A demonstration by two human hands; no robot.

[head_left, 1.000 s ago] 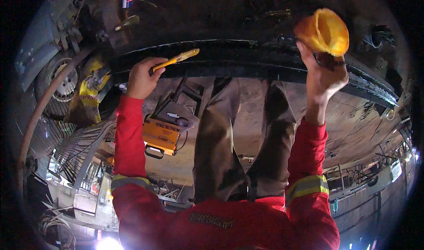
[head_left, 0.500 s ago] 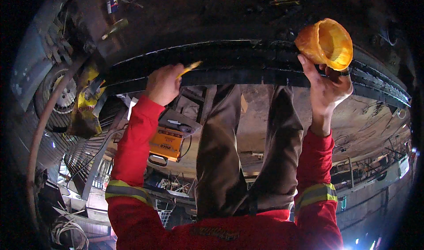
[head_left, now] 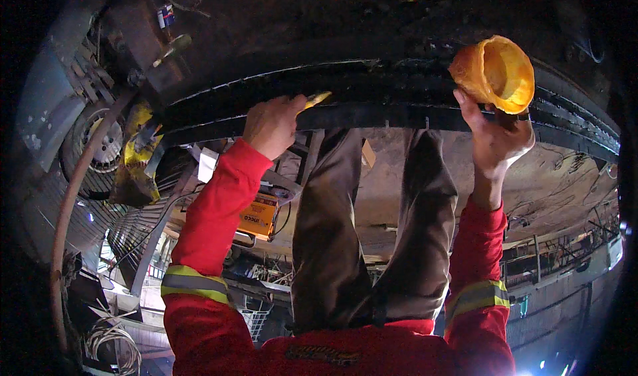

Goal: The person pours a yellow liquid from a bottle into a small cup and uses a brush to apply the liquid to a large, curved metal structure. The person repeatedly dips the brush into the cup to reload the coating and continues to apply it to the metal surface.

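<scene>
My left hand (head_left: pixel 271 125) is closed around a small paintbrush (head_left: pixel 318 100); its yellow-stained tip points right, over a long dark metal bar (head_left: pixel 365 115). Most of the handle is hidden in my fist. The tip looks close to the bar, but whether they touch I cannot tell. On the right, my right hand (head_left: pixel 500 138) grips an orange-yellow cup (head_left: pixel 469 69) from below, thumb against its near side. The cup is tilted, with its wide mouth turned right and its inside coated yellow. It sits above the bar's right part.
A brown curved pipe (head_left: pixel 80 177) runs down the left side, before a round metal wheel (head_left: pixel 100 143) and a yellow-stained bag-like object (head_left: pixel 137 153). Below my left forearm stands an orange machine (head_left: pixel 259 216). Coiled cable (head_left: pixel 113 351) lies lower left. A small box (head_left: pixel 165 16) lies upper left.
My left hand has moved right along the bar with the paintbrush. My right hand and the cup have shifted slightly down and right.
</scene>
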